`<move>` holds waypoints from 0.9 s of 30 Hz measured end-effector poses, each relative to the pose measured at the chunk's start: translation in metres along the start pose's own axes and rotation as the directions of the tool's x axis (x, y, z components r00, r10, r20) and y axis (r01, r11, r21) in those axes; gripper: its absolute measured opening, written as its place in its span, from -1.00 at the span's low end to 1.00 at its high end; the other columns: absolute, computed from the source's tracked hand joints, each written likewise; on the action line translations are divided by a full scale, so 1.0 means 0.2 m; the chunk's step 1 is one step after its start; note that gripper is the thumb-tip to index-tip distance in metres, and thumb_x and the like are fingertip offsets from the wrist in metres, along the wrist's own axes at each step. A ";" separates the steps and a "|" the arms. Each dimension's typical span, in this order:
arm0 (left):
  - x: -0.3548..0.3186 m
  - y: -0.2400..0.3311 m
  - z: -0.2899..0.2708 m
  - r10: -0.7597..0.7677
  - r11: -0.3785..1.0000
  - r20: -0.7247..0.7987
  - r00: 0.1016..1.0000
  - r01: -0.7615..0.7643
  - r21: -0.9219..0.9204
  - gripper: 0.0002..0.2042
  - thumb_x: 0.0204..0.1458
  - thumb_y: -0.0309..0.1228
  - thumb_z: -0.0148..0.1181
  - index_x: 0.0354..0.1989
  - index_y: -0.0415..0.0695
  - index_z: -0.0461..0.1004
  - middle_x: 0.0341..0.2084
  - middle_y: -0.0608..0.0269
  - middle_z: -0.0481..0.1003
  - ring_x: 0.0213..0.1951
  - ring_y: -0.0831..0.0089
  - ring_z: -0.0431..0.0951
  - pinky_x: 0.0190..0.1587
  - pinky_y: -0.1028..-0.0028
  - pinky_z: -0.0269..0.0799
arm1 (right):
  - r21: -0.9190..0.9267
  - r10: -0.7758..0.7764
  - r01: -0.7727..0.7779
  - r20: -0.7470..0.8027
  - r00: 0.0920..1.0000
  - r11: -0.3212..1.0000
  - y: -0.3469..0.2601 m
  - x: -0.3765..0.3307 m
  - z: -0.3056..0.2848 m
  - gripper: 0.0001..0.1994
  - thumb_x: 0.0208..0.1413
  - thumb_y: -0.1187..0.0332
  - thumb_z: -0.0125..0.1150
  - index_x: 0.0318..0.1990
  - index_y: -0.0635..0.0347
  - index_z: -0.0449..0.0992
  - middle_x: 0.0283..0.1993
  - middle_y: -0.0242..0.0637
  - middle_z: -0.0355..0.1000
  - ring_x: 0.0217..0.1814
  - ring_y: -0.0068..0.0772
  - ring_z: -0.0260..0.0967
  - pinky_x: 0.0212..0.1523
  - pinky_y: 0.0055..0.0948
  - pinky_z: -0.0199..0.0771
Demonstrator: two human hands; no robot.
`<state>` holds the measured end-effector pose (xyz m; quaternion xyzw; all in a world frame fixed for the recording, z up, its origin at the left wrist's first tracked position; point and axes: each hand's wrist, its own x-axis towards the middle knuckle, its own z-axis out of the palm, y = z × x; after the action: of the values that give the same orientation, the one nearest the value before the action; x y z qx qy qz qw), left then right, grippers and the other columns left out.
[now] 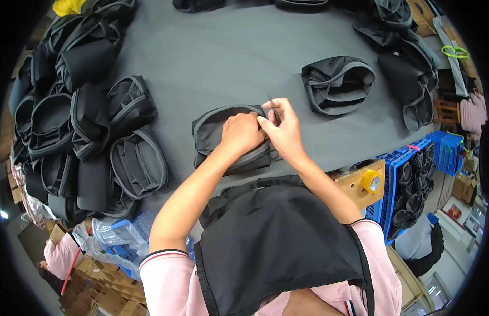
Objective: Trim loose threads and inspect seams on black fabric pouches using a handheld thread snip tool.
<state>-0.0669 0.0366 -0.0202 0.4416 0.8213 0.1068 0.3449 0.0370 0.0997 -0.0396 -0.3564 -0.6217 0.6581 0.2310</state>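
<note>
A black zippered pouch [208, 131] with grey edging lies with its mouth open at the near edge of the table, in front of me. My left hand [242, 132] reaches over its opening, fingers curled down on the pouch's right side. At that same side is my right hand [284, 131], closed round a slim dark pointed tool [276, 112] that looks like thread snips. Its thumb almost meets the left fingertips. What the left fingertips pinch is partly hidden. Another open pouch [340, 87] stands to the right, apart from both hands.
Many similar pouches [91, 105] are heaped along the table's left side, others [405, 68] at the far right. A yellow tape roll [371, 181] sits on a wooden board by the right edge. Beside it stands a blue crate [387, 184] full of black pouches. Cardboard boxes [110, 282] lie lower left.
</note>
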 end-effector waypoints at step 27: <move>-0.15 -0.07 -0.11 0.163 0.856 0.167 0.972 -0.055 -0.515 -0.62 -0.06 -0.20 0.25 -0.50 -0.32 0.31 -0.69 0.23 0.28 -0.54 0.54 0.24 -0.49 0.44 0.20 | -0.493 -0.483 0.512 0.196 0.853 0.704 -0.13 -0.10 -0.23 -0.76 -0.21 0.46 0.29 -0.28 0.11 0.50 -0.40 -0.35 0.34 -0.49 -0.34 0.31 -0.45 -0.41 0.34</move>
<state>-0.0799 0.0073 0.0023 0.3899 0.6981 0.2921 0.5247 0.0799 0.1179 -0.0094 -0.2074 -0.8565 0.3833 0.2765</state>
